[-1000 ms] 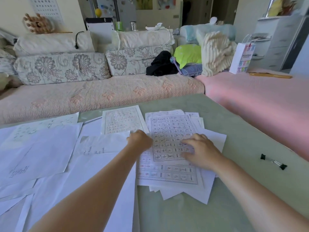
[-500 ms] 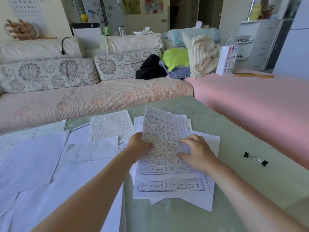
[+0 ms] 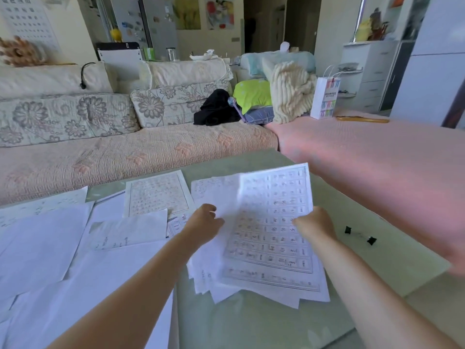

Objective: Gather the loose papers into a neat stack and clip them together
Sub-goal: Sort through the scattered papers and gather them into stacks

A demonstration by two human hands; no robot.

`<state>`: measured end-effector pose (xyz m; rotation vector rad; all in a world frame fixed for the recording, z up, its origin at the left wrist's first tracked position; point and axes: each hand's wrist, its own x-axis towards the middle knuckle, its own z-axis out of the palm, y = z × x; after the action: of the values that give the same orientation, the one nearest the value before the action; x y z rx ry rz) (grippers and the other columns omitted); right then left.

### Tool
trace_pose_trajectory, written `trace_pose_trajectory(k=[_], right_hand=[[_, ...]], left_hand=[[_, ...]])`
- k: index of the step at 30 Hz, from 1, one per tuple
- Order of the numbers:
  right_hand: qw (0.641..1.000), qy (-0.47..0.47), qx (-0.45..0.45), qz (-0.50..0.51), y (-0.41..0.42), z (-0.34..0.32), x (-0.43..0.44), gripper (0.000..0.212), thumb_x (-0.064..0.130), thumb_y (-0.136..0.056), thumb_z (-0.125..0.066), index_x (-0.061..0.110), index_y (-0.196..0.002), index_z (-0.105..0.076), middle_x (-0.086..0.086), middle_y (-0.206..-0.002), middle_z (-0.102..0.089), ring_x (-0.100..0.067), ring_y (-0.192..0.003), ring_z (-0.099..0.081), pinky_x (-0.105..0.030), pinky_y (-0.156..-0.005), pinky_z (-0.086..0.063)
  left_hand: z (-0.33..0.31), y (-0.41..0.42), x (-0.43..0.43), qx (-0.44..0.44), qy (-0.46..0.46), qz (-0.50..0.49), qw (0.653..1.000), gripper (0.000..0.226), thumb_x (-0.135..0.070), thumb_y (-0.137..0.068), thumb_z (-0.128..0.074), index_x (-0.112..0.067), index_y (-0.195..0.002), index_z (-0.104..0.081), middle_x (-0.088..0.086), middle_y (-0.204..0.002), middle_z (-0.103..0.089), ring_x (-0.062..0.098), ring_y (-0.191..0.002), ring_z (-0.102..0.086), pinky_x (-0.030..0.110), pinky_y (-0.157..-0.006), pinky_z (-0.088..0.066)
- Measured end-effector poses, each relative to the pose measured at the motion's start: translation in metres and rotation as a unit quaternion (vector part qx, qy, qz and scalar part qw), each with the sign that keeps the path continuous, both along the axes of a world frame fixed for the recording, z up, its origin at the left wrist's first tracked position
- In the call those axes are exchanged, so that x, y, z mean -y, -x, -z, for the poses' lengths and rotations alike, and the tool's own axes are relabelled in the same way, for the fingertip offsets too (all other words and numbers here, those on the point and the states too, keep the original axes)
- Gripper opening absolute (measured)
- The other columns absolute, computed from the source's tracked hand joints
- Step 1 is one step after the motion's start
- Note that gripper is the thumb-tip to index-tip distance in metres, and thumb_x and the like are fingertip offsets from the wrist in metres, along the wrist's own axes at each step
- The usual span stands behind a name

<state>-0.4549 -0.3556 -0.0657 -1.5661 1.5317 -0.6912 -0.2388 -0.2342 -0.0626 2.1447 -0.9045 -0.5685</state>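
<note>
Since the earlier frame, the far edge of the stack has risen off the table, and the top gridded sheet now tilts toward you where it lay flat before; its near edge remains on the table. Location: the stack sits left of the binder clip, near it but apart. The loose sheets lie farther left of the clip, beyond the stack, and are not yet gathered. Step in hand, as judged: squaring the part already collected. The lower corners fan out unevenly, so you should stand the sheets on their near edge, slacken your hold slightly and tap them down until the edges line up, then tap one side edge likewise. Avoid squeezing hard; thin paper is likely to crease and keep its skew. Left hand: fingers curled, grasping the stack's edge farther from the clip. Right hand: thumb laid over the top sheet, fingers hidden behind it, grasping the edge nearer the clip. Neither hand touches the clip.
</note>
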Motion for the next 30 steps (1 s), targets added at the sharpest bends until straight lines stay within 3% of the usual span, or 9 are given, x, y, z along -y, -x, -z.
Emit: trace_pose_trajectory(k=[3,8,11,15,18,21,23,26,30], right_hand=[[0.997,0.012,-0.071,0.010,0.018,0.004,-0.001,0.038,0.003,-0.087,-0.050,0.001,-0.124,-0.040,-0.011,-0.100,-0.057,-0.025,-0.074,-0.056,-0.025,-0.048,-0.032],[0.991,0.031,-0.131,-0.001,0.014,0.009,0.003,0.030,0.006,-0.088,-0.050,0.004,-0.117,-0.042,-0.003,-0.085,-0.052,-0.023,-0.072,-0.055,-0.027,-0.052,-0.034],[0.986,0.037,-0.163,-0.005,0.010,0.013,0.004,0.028,0.010,-0.086,-0.053,0.008,-0.112,-0.044,-0.006,-0.101,-0.060,-0.031,-0.090,-0.062,-0.030,-0.064,-0.042],[0.979,0.049,-0.195,0.005,0.002,0.015,0.006,0.043,0.017,-0.086,-0.058,0.006,-0.126,-0.047,-0.013,-0.125,-0.052,-0.034,-0.112,-0.057,-0.037,-0.080,-0.048],[0.977,0.046,-0.207,0.004,-0.005,0.014,0.005,0.044,0.020,-0.085,-0.060,0.008,-0.127,-0.050,-0.014,-0.128,-0.046,-0.034,-0.118,-0.050,-0.036,-0.082,-0.048],[0.977,0.050,-0.207,-0.009,-0.009,0.014,0.004,0.044,0.019,-0.084,-0.060,0.008,-0.125,-0.051,-0.014,-0.126,-0.044,-0.034,-0.117,-0.050,-0.036,-0.082,-0.048],[0.978,0.047,-0.201,-0.013,-0.009,0.015,0.005,0.048,0.018,-0.084,-0.060,0.009,-0.130,-0.048,-0.014,-0.128,-0.043,-0.034,-0.119,-0.049,-0.035,-0.081,-0.045],[0.981,0.039,-0.188,-0.025,-0.005,0.016,0.005,0.050,0.019,-0.082,-0.059,0.012,-0.130,-0.048,-0.012,-0.127,-0.043,-0.033,-0.118,-0.049,-0.036,-0.085,-0.050],[0.983,0.053,-0.171,-0.036,-0.003,0.016,0.005,0.049,0.019,-0.080,-0.058,0.013,-0.128,-0.050,-0.011,-0.126,-0.044,-0.032,-0.119,-0.045,-0.036,-0.085,-0.050]], left_hand=[[0.004,0.009,0.008,0.131,-0.147,0.037,0.980,0.056,-0.032,-0.092,-0.054,-0.016,-0.143,-0.037,0.013,-0.137,-0.046,0.031,-0.127,-0.039,0.041,-0.101,-0.042],[0.003,0.025,0.029,0.146,-0.218,0.033,0.964,0.055,-0.028,-0.092,-0.047,-0.005,-0.140,-0.033,0.019,-0.139,-0.040,0.036,-0.129,-0.033,0.046,-0.104,-0.038],[0.000,0.024,0.034,0.184,-0.275,-0.027,0.943,0.063,-0.037,-0.090,-0.051,-0.008,-0.142,-0.030,0.017,-0.148,-0.028,0.036,-0.137,-0.023,0.050,-0.107,-0.030],[0.008,0.018,0.033,0.206,-0.250,-0.025,0.946,0.070,-0.057,-0.089,-0.046,-0.011,-0.141,-0.036,0.012,-0.145,-0.035,0.033,-0.136,-0.027,0.051,-0.103,-0.033],[0.011,0.025,0.039,0.203,-0.200,0.005,0.959,0.060,-0.052,-0.089,-0.050,-0.010,-0.131,-0.044,0.013,-0.131,-0.047,0.032,-0.126,-0.039,0.041,-0.094,-0.041],[0.003,0.036,0.044,0.134,-0.167,0.020,0.976,0.040,-0.039,-0.087,-0.061,-0.006,-0.107,-0.052,0.008,-0.098,-0.056,0.025,-0.096,-0.055,0.027,-0.067,-0.044],[0.001,0.036,0.045,0.052,-0.141,0.008,0.989,0.028,-0.029,-0.084,-0.067,-0.007,-0.084,-0.050,0.004,-0.081,-0.052,0.021,-0.077,-0.055,0.023,-0.057,-0.044],[0.002,0.029,0.040,-0.078,-0.088,-0.034,0.993,0.023,-0.015,-0.079,-0.073,-0.003,-0.081,-0.054,0.008,-0.080,-0.060,0.023,-0.069,-0.059,0.027,-0.061,-0.051],[0.004,0.024,0.030,-0.162,-0.007,-0.006,0.987,0.016,-0.009,-0.088,-0.067,-0.009,-0.104,-0.066,0.008,-0.099,-0.071,0.023,-0.084,-0.069,0.035,-0.079,-0.057]])
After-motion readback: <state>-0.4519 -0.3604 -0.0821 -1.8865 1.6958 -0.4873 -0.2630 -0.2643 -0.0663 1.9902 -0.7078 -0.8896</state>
